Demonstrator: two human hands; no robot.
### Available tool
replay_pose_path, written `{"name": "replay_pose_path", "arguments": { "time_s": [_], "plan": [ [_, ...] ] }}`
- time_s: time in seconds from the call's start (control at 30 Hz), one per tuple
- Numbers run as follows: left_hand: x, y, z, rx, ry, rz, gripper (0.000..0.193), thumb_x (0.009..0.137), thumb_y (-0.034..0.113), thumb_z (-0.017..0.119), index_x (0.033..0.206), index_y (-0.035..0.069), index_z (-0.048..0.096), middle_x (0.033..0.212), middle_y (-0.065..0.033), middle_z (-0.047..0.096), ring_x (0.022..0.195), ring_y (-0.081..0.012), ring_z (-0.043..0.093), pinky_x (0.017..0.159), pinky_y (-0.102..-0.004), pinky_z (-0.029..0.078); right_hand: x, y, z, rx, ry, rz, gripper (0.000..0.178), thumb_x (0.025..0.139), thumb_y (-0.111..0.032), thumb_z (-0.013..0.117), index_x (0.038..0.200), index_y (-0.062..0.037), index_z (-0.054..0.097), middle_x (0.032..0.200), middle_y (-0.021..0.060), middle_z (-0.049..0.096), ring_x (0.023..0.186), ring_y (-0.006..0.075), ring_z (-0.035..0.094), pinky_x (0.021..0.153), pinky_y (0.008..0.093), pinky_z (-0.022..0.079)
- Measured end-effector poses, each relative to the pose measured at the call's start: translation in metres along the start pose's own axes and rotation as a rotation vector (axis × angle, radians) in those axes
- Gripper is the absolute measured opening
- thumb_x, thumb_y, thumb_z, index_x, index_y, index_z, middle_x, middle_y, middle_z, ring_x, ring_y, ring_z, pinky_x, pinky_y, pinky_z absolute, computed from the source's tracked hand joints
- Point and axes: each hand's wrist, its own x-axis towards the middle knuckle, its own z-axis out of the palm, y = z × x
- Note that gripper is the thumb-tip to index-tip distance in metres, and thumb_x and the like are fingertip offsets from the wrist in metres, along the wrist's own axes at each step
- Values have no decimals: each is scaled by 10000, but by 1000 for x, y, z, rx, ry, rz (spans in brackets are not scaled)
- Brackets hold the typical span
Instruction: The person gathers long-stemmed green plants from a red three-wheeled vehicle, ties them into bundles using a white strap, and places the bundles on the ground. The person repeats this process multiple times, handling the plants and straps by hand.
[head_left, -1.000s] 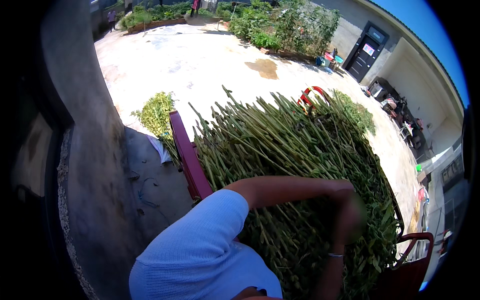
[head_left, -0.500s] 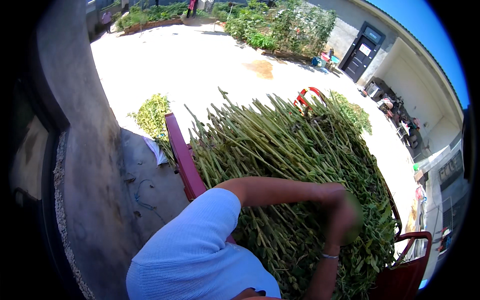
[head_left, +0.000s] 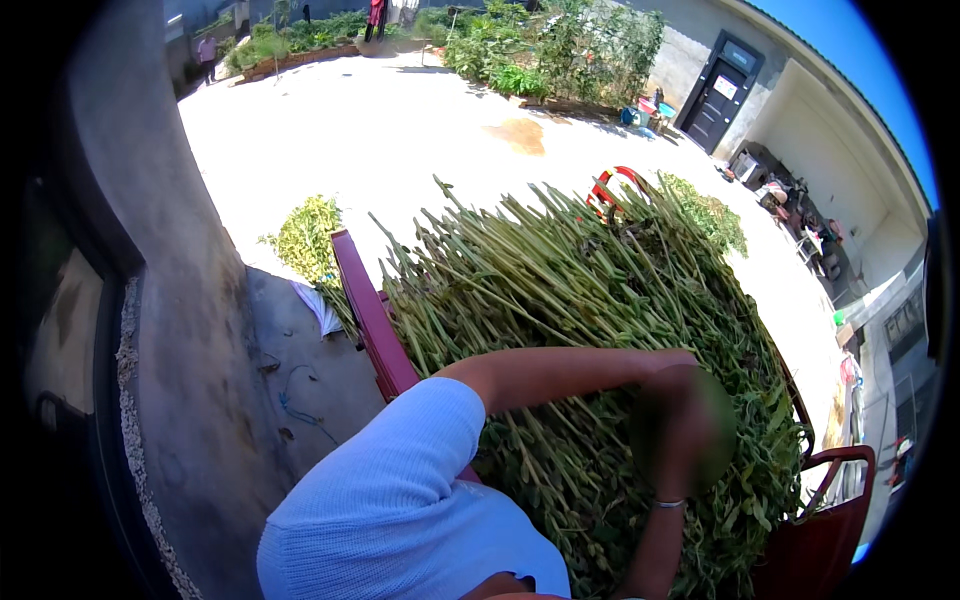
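A thick pile of cut green stalks with leaves (head_left: 560, 270) lies on a dark red cart bed, cut ends pointing away from me and leafier parts nearer. My left arm, in a white ribbed sleeve, stretches rightward across the pile. At its end my left hand (head_left: 668, 366) meets my right hand (head_left: 690, 425), which comes up from the lower edge with a silver bracelet on the wrist. Both hands are together above the leafy right part. A blurred patch covers their fingers, so whether they hold anything cannot be made out.
A dark red side rail (head_left: 372, 315) edges the cart on the left, beside a grey wall (head_left: 195, 300). A red frame (head_left: 845, 480) stands at right. Yellowish plants (head_left: 308, 240) and a blue cord (head_left: 300, 408) lie on the ground. A person (head_left: 207, 57) stands far left.
The view has shifted slightly. My two hands stay together over the pile, the right forearm a little further right. The pile looks unchanged.
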Motion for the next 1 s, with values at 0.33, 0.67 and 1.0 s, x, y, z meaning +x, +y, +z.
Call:
{"name": "replay_pose_path", "arguments": {
  "time_s": [0.33,0.67,1.0],
  "plan": [
    [11,23,-26,-161,-229,-164,148,814,137,639,752,5,660,611,-54,640,539,-105,617,493,-257,490,-12,29,4,-87,141,-142,108,840,-118,619,791,-31,576,699,140,587,616,338,575,537,411,431],
    [30,7,-37,-543,-501,-567,54,777,51,670,770,18,628,745,-43,663,649,-83,623,561,-195,486,-8,20,9,261,103,0,102,814,-110,649,789,-38,581,677,123,582,588,298,575,512,371,433],
    [21,6,-30,-275,-404,-292,109,691,-31,685,685,20,589,718,-9,642,657,-61,566,589,-222,455,-10,15,-4,144,5,-139,82,788,-83,650,836,-47,594,801,100,574,675,305,596,569,380,474]
  ]
}}
